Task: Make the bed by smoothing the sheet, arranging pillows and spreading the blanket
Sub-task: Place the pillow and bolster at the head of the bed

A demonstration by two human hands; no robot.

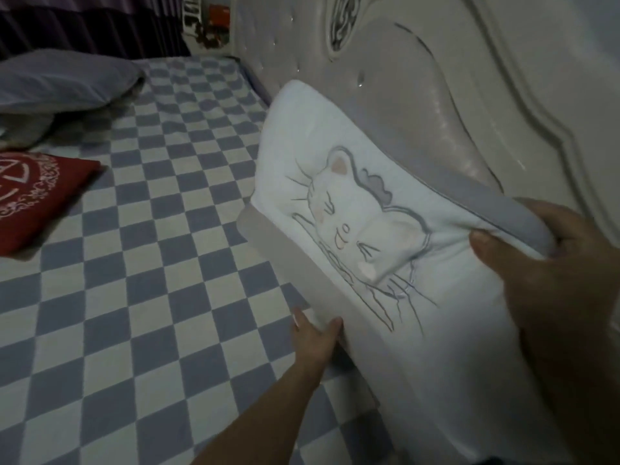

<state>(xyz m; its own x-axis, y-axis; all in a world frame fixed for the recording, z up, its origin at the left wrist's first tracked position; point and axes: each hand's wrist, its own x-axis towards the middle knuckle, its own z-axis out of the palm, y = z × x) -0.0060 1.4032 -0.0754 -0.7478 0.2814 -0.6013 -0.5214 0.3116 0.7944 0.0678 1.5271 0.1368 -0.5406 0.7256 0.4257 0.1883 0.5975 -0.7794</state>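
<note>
A white pillow (339, 182) with a drawn cat and grey trim leans tilted against the headboard on the right. My right hand (550, 273) grips its upper grey edge, thumb on the white face. My left hand (315, 340) holds the lower grey edge from beneath, fingers curled around it. The blue-and-white checkered sheet (151, 263) covers the mattress and lies mostly flat. A lilac-grey pillow or folded blanket (63, 78) sits bunched at the far left. A red cushion (37, 193) with white embroidery lies on the sheet at the left.
The padded cream headboard (453, 95) with carved trim runs along the right side. Dark purple curtains (84, 25) hang at the far end. Small dark and red items (214, 21) stand beyond the bed's far corner.
</note>
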